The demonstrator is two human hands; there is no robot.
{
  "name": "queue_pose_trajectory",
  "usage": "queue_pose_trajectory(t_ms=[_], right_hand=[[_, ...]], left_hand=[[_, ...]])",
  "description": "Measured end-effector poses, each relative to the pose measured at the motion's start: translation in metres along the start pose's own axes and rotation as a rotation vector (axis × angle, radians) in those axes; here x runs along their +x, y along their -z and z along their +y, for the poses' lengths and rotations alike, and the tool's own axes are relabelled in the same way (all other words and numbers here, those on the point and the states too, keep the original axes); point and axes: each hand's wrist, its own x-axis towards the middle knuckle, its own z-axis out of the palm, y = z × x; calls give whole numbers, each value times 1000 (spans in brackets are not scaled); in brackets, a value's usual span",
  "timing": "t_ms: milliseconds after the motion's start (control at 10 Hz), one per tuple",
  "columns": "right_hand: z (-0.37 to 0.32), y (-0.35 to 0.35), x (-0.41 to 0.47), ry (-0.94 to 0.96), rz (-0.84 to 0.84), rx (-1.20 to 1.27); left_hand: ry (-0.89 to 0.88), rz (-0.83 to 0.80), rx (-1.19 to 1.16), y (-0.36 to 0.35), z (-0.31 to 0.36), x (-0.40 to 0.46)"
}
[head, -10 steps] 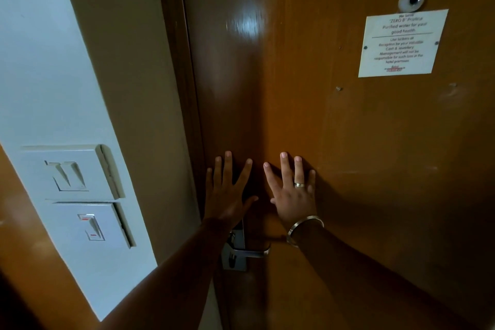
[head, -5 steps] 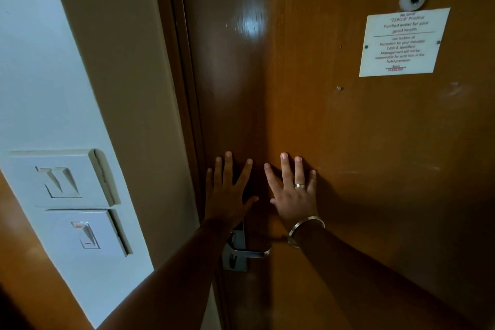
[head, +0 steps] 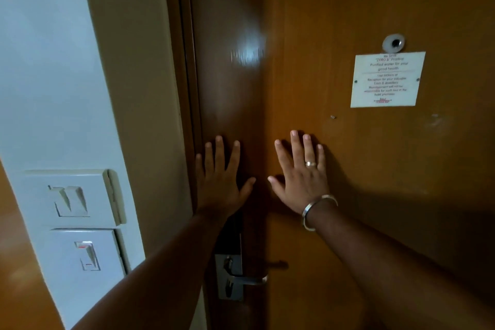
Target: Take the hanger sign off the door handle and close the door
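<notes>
The brown wooden door [head: 334, 21] fills the middle and right of the head view and sits against its dark frame [head: 184, 61]. My left hand [head: 221, 182] lies flat on the door beside the frame, fingers spread. My right hand [head: 301, 174], with a ring and a metal bangle, lies flat a little to the right. Below my left wrist is the silver lever door handle [head: 241, 280] on its metal plate. No hanger sign hangs on the handle, and I see none elsewhere.
A white notice [head: 387, 79] is fixed to the door under a round peephole [head: 393, 43]. On the white wall at left sit two switch plates [head: 72, 199] [head: 85, 254]. A wooden panel [head: 16, 262] shows at the far left.
Both hands stay flat on the door. My hands now sit slightly further apart, and the view has tilted so the handle shows more fully below my left wrist.
</notes>
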Motion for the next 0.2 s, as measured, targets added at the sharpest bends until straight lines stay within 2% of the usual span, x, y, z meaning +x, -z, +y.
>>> queue_pose_trajectory(t_ms=[200], right_hand=[[13, 51, 83, -12, 81, -26]], left_hand=[[-30, 135, -10, 61, 9, 90]])
